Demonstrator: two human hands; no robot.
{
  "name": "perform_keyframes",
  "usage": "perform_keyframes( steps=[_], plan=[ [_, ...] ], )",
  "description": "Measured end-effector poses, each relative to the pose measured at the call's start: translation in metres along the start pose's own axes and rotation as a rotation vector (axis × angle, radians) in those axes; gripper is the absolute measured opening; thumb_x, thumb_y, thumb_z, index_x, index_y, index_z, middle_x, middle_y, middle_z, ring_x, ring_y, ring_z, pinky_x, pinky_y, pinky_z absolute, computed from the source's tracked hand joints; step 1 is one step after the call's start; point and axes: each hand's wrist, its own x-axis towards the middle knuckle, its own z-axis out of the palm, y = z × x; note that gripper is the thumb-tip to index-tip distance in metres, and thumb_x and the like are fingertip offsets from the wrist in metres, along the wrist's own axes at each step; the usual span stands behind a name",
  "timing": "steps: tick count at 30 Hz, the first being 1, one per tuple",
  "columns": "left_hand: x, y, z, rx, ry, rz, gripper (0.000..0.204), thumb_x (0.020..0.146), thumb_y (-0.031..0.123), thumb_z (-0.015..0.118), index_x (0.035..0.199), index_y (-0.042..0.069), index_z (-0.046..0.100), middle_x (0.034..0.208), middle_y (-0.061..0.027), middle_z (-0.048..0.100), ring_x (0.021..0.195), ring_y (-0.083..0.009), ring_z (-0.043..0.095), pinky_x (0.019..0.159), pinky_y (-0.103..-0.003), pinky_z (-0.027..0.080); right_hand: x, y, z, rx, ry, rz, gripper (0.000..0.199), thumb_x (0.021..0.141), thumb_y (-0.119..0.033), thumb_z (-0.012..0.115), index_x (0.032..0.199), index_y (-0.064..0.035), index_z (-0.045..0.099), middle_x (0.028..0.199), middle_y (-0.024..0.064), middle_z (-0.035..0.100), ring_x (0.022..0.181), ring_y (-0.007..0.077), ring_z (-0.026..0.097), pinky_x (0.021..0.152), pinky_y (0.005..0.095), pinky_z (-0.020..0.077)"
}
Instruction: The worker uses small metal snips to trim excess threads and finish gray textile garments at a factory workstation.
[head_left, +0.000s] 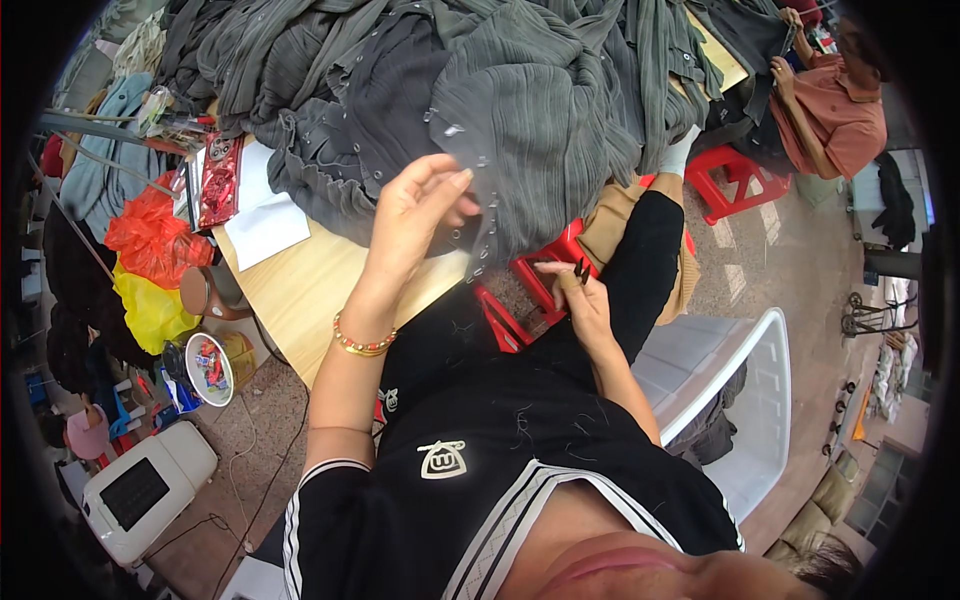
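Your left hand [412, 215] is raised, fingers pinching the studded edge of a grey pleated garment [520, 120] that hangs from the heap on the wooden desk [300, 285]; your right hand [578, 295] is closed on small dark snips [581, 268] over your lap; a white plastic bin [770, 400] stands at your right.

The heap of garments [480, 90] was dark grey with fine ribbed stripes and rows of pale studs. Beside it the table [300, 285] showed light yellowish wood, with a white sheet of paper [262, 222] on it. Left of the table lay an orange bag [150, 235] and a yellow bag [150, 310]. Right of the heap stood a red stool [735, 180]; below that, a white crate [760, 400].
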Motion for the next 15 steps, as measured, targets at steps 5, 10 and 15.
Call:
perform_keyframes(
  steps=[5,10,15],
  plan=[
    [-0.003,-0.010,0.046,-0.151,-0.183,-0.099,0.020,0.094,0.010,0.065,0.112,0.000,0.065,0.100,-0.0057,0.070,0.093,-0.0107,0.067,0.082,-0.024,0.051,0.022,-0.034,0.008,0.069,0.066,-0.069,0.049,0.095,-0.011,0.065,0.141,-0.0005,0.050,0.076,-0.0085,0.039,0.065,0.0019,0.035,0.060,0.0174,0.0292],
    [0.006,-0.019,0.047,0.011,0.030,0.168,0.038,0.094,0.004,0.064,0.130,-0.001,0.054,0.122,-0.0094,0.061,0.102,-0.0116,0.062,0.090,-0.026,0.051,0.057,-0.025,0.026,0.061,0.020,-0.043,0.072,0.082,-0.001,0.077,0.145,-0.0023,0.043,0.072,-0.0086,0.036,0.063,0.0018,0.034,0.057,0.0189,0.0277],
    [0.012,-0.018,0.028,-0.043,0.075,0.045,0.047,0.099,0.013,0.059,0.142,-0.002,0.045,0.134,-0.0142,0.056,0.117,-0.0210,0.061,0.098,-0.032,0.049,0.075,-0.011,0.034,-0.060,0.170,-0.092,0.036,0.084,-0.003,0.077,0.115,-0.0010,0.059,0.071,-0.0095,0.039,0.061,0.0003,0.034,0.053,0.0210,0.0260]
  ],
)
